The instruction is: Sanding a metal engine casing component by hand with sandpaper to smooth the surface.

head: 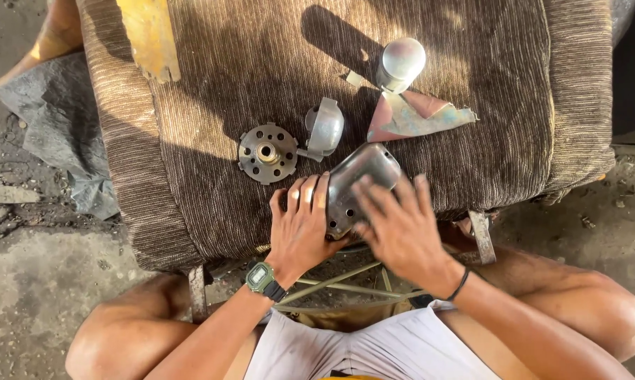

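My left hand (300, 229) grips the left side of a grey metal engine cover (359, 176) resting at the near edge of a brown corduroy-covered stool (486, 105). My right hand (400, 225) presses flat on the cover's right side, fingers spread over it. A green wristwatch sits on my left wrist, a black band on my right. Just beyond my left hand lies a round perforated metal disc (267, 152). A small domed metal cap (325, 127) lies next to the disc.
A shiny metal cylinder (400, 63) stands at the back with a torn scrap of sandpaper (412, 116) below it. A yellow rag (148, 35) lies at the stool's far left. Dirty concrete floor and a grey plastic sheet (43, 119) are on the left. My bare knees flank the stool.
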